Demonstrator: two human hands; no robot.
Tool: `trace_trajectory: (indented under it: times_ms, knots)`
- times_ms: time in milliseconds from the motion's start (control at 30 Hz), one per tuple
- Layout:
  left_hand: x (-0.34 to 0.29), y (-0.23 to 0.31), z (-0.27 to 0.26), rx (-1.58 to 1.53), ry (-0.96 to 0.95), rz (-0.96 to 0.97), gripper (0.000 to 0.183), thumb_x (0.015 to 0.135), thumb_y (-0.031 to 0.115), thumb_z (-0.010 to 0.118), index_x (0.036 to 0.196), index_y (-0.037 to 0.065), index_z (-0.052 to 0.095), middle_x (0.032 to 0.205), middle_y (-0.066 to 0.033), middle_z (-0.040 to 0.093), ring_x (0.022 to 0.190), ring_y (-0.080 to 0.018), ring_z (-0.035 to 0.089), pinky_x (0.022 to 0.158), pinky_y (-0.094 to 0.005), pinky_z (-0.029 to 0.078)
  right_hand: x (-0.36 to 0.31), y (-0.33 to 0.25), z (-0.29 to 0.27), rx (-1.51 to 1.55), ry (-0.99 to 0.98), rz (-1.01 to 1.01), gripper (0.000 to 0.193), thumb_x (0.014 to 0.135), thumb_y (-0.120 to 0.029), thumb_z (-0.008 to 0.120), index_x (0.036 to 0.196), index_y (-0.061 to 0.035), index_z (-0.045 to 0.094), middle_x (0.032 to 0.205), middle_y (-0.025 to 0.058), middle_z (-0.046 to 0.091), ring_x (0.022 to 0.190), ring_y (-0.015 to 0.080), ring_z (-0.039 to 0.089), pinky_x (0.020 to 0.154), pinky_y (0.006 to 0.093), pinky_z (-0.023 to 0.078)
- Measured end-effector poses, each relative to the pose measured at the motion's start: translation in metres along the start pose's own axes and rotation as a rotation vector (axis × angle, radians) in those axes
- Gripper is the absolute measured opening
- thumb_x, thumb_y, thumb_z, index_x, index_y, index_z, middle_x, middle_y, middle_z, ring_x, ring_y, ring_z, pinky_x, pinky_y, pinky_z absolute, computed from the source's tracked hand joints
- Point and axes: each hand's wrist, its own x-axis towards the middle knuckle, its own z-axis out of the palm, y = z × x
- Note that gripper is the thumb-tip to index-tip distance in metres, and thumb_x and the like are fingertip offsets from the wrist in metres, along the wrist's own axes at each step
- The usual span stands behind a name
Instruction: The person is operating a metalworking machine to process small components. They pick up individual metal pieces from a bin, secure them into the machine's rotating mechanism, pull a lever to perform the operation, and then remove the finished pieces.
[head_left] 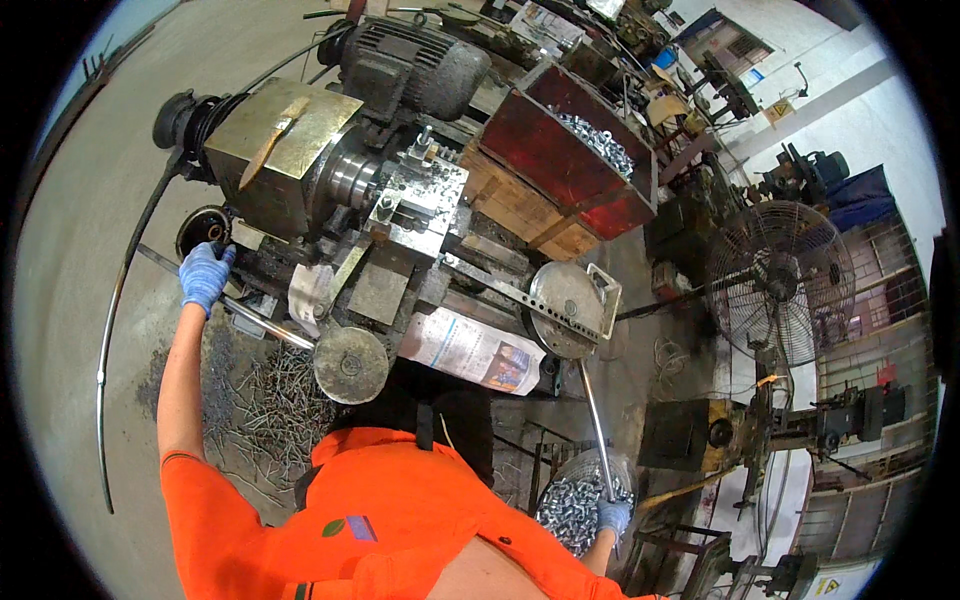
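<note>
My left hand (205,275), in a blue glove, is at the left end of a lathe-like machine (270,180). Its fingers are bent at the rim of a dark round cup-shaped part (203,228); what they hold is hidden. Beside that hand runs a bright metal bar (268,322). My right hand (613,515), gloved in blue too, is closed around the lower part of a long steel lever (596,420). The lever slants down from a round metal disc (565,305). Under this hand is a basket of small shiny metal parts (570,512).
Atop the machine lies a wooden-handled brush (272,145). A red bin (545,150) of metal parts stands on a wooden crate (520,205). Thin metal scraps (275,405) cover the floor at left. A caged fan (780,280) stands at right, and printed paper (470,350) lies before me.
</note>
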Motion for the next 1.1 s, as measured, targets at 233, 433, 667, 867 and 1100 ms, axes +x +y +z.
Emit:
trace_trajectory:
  times_ms: [233,433,667,867,1100]
  knots:
    - [0.001,-0.001,0.003,-0.004,0.016,0.006,0.036,0.079,0.043,0.062,0.089,0.009,0.068,0.088,-0.0163,0.065,0.086,-0.0327,0.061,0.075,-0.0423,0.048,-0.004,0.001,-0.002,-0.002,-0.034,-0.025,0.047,0.060,-0.040,0.071,0.082,0.0010,0.067,0.084,0.0263,0.063,0.084,0.0389,0.062,0.076,0.0415,0.049]
    - [-0.001,0.001,-0.001,-0.015,-0.008,-0.006,0.037,0.079,0.044,0.062,0.090,0.009,0.067,0.090,-0.0167,0.065,0.087,-0.0332,0.061,0.076,-0.0426,0.048,-0.017,-0.010,-0.016,-0.001,-0.053,-0.030,0.049,0.061,-0.043,0.069,0.085,-0.0001,0.067,0.089,0.0252,0.064,0.087,0.0372,0.062,0.080,0.0408,0.048]
    - [0.002,-0.003,0.003,-0.009,-0.016,0.017,0.039,0.079,0.044,0.062,0.092,0.007,0.067,0.091,-0.0172,0.064,0.088,-0.0336,0.061,0.077,-0.0421,0.047,-0.029,-0.016,-0.030,-0.032,-0.034,-0.062,0.044,0.063,-0.042,0.067,0.082,-0.0030,0.068,0.084,0.0230,0.064,0.082,0.0383,0.062,0.076,0.0418,0.048]
    - [0.004,-0.003,0.004,0.009,-0.039,-0.001,0.040,0.079,0.045,0.062,0.091,0.007,0.066,0.090,-0.0174,0.064,0.086,-0.0342,0.061,0.076,-0.0422,0.047,-0.030,-0.018,-0.036,0.094,-0.172,-0.007,0.053,0.057,-0.031,0.074,0.094,0.0048,0.063,0.097,0.0265,0.062,0.094,0.0366,0.061,0.083,0.0402,0.046]
    - [0.001,0.003,0.002,-0.025,-0.009,0.010,0.040,0.079,0.045,0.062,0.090,0.006,0.066,0.089,-0.0176,0.064,0.086,-0.0343,0.061,0.076,-0.0426,0.047,-0.029,-0.008,-0.023,0.090,-0.095,-0.014,0.060,0.056,-0.033,0.074,0.101,0.0049,0.059,0.095,0.0263,0.063,0.093,0.0383,0.060,0.083,0.0403,0.046]
